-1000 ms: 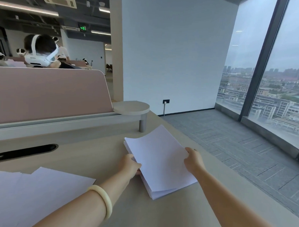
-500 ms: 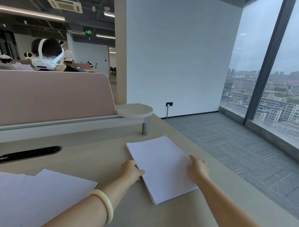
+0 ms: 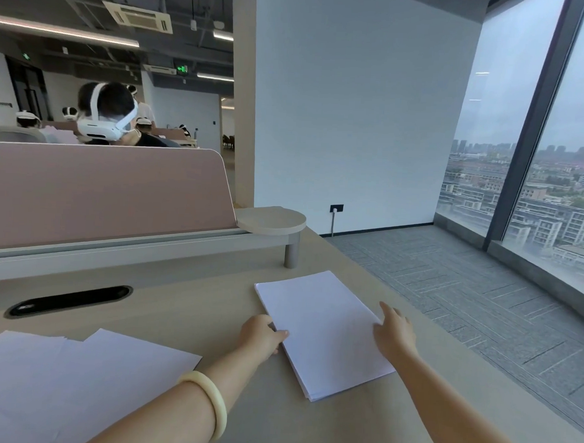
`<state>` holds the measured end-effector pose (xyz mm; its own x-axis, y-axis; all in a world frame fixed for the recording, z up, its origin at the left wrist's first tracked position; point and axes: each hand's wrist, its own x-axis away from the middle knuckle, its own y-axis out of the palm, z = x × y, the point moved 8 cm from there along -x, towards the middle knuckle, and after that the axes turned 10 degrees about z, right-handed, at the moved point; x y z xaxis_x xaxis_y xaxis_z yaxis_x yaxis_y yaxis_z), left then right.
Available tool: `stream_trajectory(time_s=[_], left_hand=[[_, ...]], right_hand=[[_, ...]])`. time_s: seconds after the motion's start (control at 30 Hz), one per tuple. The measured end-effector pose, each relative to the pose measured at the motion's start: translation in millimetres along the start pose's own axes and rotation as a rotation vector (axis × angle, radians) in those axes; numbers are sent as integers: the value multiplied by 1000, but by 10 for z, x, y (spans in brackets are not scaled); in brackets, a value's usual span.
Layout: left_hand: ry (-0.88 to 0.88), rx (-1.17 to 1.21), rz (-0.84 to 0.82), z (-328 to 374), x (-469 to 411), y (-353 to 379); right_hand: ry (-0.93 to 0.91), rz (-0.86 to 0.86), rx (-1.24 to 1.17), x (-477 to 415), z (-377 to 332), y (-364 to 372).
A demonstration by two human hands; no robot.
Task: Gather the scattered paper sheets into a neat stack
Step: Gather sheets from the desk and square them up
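Now squaring step: stack (image 3: pixel 322 330) lies flat on the counter (image 3: pixel 196 304), left grip (image 3: pixel 260 334) pinching its left edge, right grip (image 3: pixel 394 333) spread, fingers on the right edge. Loose sheets (image 3: pixel 76 379) lie apart, near-left. Next move likely calls for bringing those onto the stack.

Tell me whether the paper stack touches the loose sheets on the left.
Apart. The head view shows bare desk between the paper stack and the loose sheets.

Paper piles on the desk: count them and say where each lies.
2. The neat stack lies centre-right, left hand at its left edge, right hand at its right; the loose sheets lie fanned at near left, cropped, so more may be hidden.
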<state>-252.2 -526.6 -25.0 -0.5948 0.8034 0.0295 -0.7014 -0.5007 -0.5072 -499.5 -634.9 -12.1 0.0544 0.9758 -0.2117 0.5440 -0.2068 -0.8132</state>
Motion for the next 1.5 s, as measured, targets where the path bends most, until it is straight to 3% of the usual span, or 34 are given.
stream_trajectory(time_s=[0.23, 0.63, 1.17, 1.5], left_hand=[[136, 76, 141, 208, 125, -399], [194, 169, 283, 163, 505, -1302], [61, 133, 602, -1019, 1255, -3502], [-168, 31, 770, -2029, 1868, -4578]], right_hand=[[-118, 23, -139, 213, -429, -187], [-272, -33, -338, 868, -1245, -295], [-471, -259, -444, 2223, -2728, 268], [-562, -430, -439, 3080, -3449, 848]])
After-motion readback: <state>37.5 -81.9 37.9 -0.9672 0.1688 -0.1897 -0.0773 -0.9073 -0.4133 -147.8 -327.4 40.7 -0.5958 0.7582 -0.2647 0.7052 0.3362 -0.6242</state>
